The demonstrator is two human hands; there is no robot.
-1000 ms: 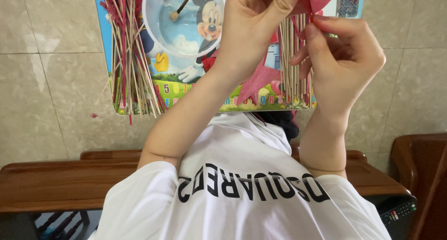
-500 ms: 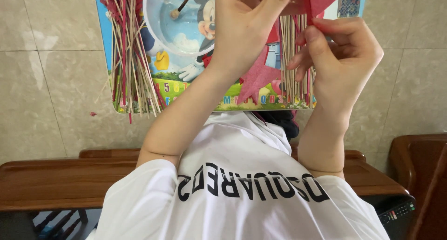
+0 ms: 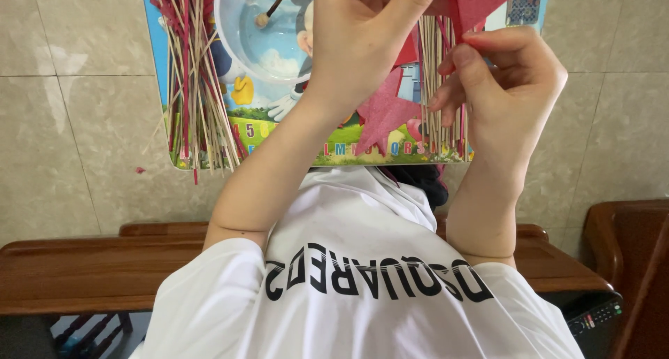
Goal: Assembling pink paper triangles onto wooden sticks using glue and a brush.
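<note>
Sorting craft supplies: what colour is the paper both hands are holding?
Red paper, pinched by the left hand and right hand; head view.

Small colourful cartoon table w/ thin sticks, clear water bowl, pink paper star on top.

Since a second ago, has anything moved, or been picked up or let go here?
Nothing clearly moved. The left hand and right hand keep pinching the red paper; nothing was taken up or released. The stick bundles, bowl and picture mat lie as before.
</note>
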